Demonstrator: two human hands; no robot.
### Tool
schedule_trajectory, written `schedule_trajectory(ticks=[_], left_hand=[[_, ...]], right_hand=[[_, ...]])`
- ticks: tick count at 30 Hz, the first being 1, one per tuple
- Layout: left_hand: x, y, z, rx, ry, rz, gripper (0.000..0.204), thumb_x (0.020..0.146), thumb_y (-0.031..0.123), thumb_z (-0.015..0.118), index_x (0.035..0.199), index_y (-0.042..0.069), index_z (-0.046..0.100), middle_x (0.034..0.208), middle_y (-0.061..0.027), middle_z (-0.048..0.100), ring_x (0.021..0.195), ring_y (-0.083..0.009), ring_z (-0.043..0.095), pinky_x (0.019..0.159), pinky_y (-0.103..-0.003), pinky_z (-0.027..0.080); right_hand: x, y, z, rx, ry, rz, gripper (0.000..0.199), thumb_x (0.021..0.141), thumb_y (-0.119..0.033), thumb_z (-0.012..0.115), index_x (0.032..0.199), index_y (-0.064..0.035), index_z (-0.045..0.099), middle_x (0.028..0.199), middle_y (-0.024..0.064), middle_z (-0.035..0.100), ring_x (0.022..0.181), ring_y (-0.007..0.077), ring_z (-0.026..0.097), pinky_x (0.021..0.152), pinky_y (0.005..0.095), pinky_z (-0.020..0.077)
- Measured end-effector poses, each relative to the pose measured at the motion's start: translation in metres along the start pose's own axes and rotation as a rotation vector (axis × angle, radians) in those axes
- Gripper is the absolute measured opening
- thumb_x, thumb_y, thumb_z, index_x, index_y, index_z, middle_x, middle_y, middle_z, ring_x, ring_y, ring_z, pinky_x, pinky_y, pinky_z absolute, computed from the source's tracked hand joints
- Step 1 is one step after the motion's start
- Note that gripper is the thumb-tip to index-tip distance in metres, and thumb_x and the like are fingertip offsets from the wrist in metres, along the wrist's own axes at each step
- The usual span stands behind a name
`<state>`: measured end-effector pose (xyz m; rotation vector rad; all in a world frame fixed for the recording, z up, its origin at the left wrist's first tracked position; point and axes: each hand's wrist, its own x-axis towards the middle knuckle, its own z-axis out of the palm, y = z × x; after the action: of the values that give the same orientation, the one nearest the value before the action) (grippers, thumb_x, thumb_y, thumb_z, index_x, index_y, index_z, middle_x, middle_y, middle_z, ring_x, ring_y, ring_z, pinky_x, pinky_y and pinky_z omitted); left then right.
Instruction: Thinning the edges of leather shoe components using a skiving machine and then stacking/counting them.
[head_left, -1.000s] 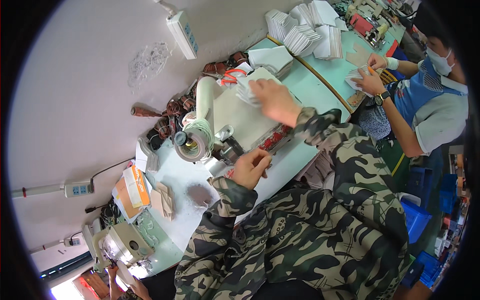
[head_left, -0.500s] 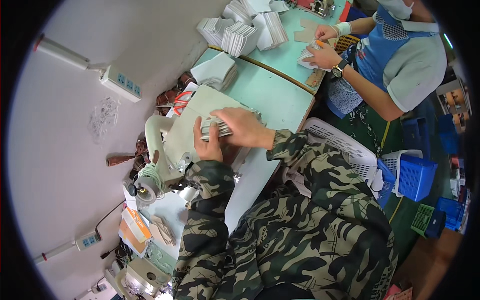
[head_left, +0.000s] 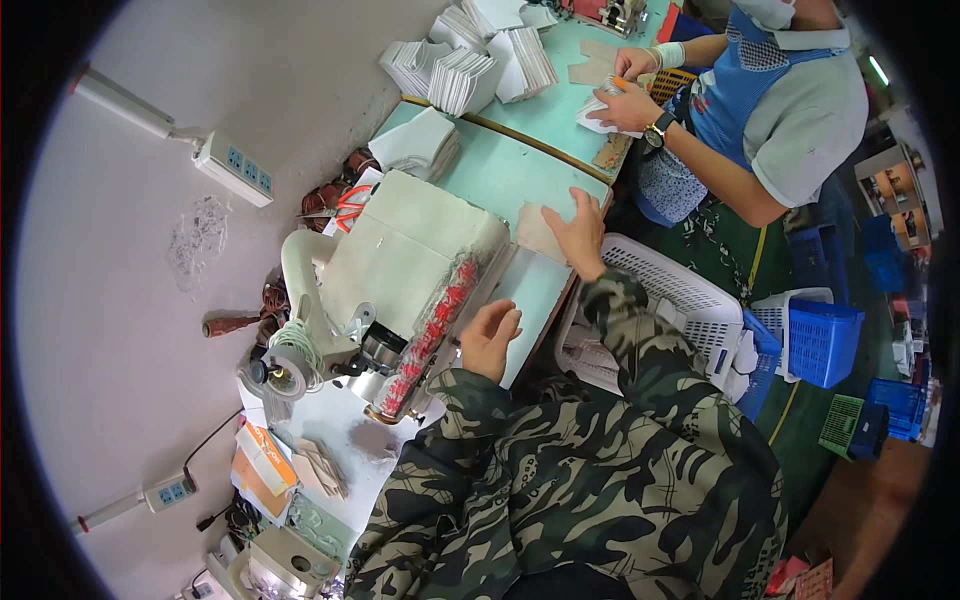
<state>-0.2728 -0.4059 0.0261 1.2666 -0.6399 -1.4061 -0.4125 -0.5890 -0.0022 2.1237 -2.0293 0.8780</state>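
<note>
A person in a camouflage jacket sits at a pale green worktable (head_left: 500,175) with a cream-coloured sewing machine (head_left: 400,270) on it. The right hand (head_left: 580,232) lies flat, fingers spread and holding nothing, on a tan, flat piece of cut material (head_left: 538,232) near the table's far edge; the piece sits under the palm and juts out to the left of it. The left hand (head_left: 490,340) rests loosely curled and empty on the table edge, just beside the machine's clear guard with red markings (head_left: 430,335). A white slotted plastic basket (head_left: 670,290) stands just right of the right forearm. Across the table, another person in a blue apron handles white pieces (head_left: 605,110) beside stacks of white folded pieces (head_left: 470,65).
</note>
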Motion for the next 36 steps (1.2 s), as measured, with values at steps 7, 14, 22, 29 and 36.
schedule_trajectory(ticks=[7, 14, 22, 29, 36], left_hand=[[-0.070, 0.060, 0.015, -0.185, -0.169, 0.076, 0.061, 0.084, 0.000, 0.067, 0.138, -0.004, 0.038, 0.128, -0.0139, 0.053, 0.118, -0.0195, 0.053, 0.100, -0.034, 0.043], [-0.139, 0.025, -0.051, -0.402, -0.206, -0.023, 0.052, 0.082, -0.003, 0.068, 0.130, -0.004, 0.048, 0.121, -0.0089, 0.059, 0.111, -0.0164, 0.057, 0.098, -0.031, 0.045], [-0.243, -0.002, -0.150, -0.481, -0.030, 0.044, 0.029, 0.086, 0.006, 0.067, 0.113, -0.003, 0.063, 0.100, -0.0082, 0.068, 0.089, -0.0157, 0.065, 0.076, -0.029, 0.054], [-0.309, -0.053, -0.368, 0.762, 1.369, 0.156, 0.036, 0.084, 0.027, 0.069, 0.104, -0.002, 0.063, 0.088, -0.0189, 0.068, 0.080, -0.0309, 0.066, 0.071, -0.038, 0.051], [-0.270, -0.074, -0.412, 0.675, 0.964, -0.380, 0.076, 0.066, 0.056, 0.073, 0.110, -0.004, 0.060, 0.103, -0.0243, 0.064, 0.095, -0.0373, 0.064, 0.083, -0.043, 0.051]], right_hand=[[-0.062, -0.138, -0.116, 1.615, -0.333, 0.435, 0.023, 0.093, -0.017, 0.062, 0.109, -0.0007, 0.060, 0.086, 0.0070, 0.066, 0.072, 0.0129, 0.063, 0.064, 0.0232, 0.0492], [-0.132, -0.206, -0.142, 1.512, -0.477, 0.047, 0.015, 0.091, -0.006, 0.061, 0.103, 0.0033, 0.062, 0.078, 0.0052, 0.065, 0.068, 0.0095, 0.060, 0.062, 0.0224, 0.0496], [-0.251, -0.307, -0.146, 1.129, -0.897, -0.754, 0.019, 0.084, -0.009, 0.067, 0.099, 0.0017, 0.064, 0.078, 0.0085, 0.067, 0.066, 0.0144, 0.065, 0.059, 0.0259, 0.0493], [-0.337, -0.368, -0.055, 0.685, -1.402, -0.655, 0.053, 0.087, -0.031, 0.068, 0.124, 0.0031, 0.052, 0.108, 0.0160, 0.065, 0.091, 0.0205, 0.064, 0.079, 0.0319, 0.0514], [-0.391, -0.388, -0.014, 0.600, -1.546, -0.053, 0.063, 0.082, -0.044, 0.068, 0.112, 0.0093, 0.055, 0.084, 0.0086, 0.061, 0.070, 0.0162, 0.058, 0.063, 0.0311, 0.0488]])
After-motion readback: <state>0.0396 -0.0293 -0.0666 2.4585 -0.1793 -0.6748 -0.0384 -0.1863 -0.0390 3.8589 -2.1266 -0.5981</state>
